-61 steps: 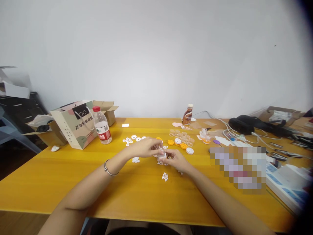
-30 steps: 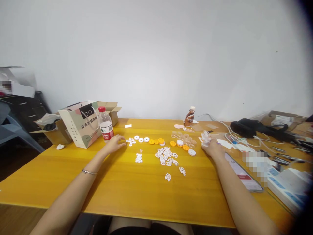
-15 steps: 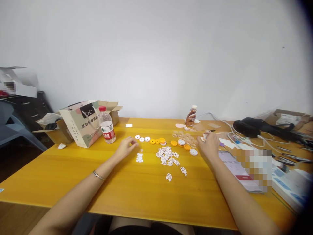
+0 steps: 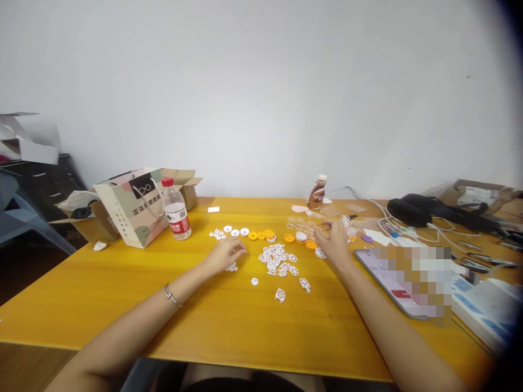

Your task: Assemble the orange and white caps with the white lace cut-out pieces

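Your left hand (image 4: 224,255) curls its fingers above the small white discs (image 4: 232,268), and I cannot tell whether it pinches one; the lone round disc (image 4: 254,281), with no long axis, lies rightward and nearer you, closer to this hand than the other. Your right hand (image 4: 334,240) bends beside the clear cups (image 4: 299,223) on its left, its hold unclear.

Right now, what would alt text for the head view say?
A person's bare left hand is by small white round plastic pieces, the bare right hand by small translucent plastic cups. Between the hands, white spoked plastic pieces lie piled on a yellow wooden table.
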{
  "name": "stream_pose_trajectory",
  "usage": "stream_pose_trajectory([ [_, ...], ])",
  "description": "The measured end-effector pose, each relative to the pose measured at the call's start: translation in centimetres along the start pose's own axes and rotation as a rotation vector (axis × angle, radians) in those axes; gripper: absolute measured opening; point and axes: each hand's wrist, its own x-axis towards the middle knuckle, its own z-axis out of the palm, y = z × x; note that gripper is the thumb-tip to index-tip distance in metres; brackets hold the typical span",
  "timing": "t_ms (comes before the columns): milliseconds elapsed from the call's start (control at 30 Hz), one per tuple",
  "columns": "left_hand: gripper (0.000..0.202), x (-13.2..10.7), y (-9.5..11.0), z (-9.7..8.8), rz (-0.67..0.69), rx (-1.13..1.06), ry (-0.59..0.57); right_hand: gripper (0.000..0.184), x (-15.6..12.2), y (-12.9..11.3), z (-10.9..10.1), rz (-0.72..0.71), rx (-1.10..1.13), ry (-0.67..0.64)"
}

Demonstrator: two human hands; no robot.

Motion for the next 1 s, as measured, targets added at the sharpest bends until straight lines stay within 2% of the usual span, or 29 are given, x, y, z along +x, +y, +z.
stream_pose_trajectory([
  [100, 0.017, 2.0, -2.7, -0.7, -0.105, 0.240, 0.021, 0.022, -0.1, -0.2, 0.1, -0.015, 0.041, -0.010],
  [167, 0.017, 3.1, -3.9, -0.6, -0.127, 0.298, 0.016, 0.020, -0.1, -0.4, 0.0, -0.029, 0.059, -0.004],
  [300, 0.018, 4.1, -4.6, -0.1, -0.138, 0.325, 0.005, 0.018, -0.2, -0.6, -0.1, -0.051, 0.088, 0.012],
  [400, 0.018, 3.9, -3.7, -0.4, -0.130, 0.341, 0.004, 0.018, -0.2, -0.8, -0.2, -0.063, 0.117, 0.013],
  [500, 0.017, 2.6, -1.7, -1.7, -0.060, 0.316, -0.009, 0.018, -0.3, -1.1, -0.2, -0.065, 0.147, -0.001],
  [567, 0.017, 1.4, 0.1, -2.5, 0.111, 0.198, -0.068, 0.019, -0.3, -1.3, -0.2, -0.058, 0.164, -0.010],
  [633, 0.018, 0.2, 1.7, -3.1, 0.292, 0.046, -0.184, 0.019, -0.4, -1.4, -0.2, -0.050, 0.172, -0.015],
  [700, 0.019, -0.8, 2.9, -3.2, 0.378, -0.033, -0.249, 0.019, -0.5, -1.6, -0.2, -0.052, 0.178, -0.027],
  [800, 0.020, -1.7, 3.7, -2.8, 0.411, -0.067, -0.276, 0.019, -0.6, -1.7, -0.2, -0.054, 0.185, -0.045],
  [1000, 0.020, -2.1, 4.0, -2.4, 0.422, -0.046, -0.325, 0.018, -0.6, -1.6, -0.1, -0.041, 0.191, -0.070],
])
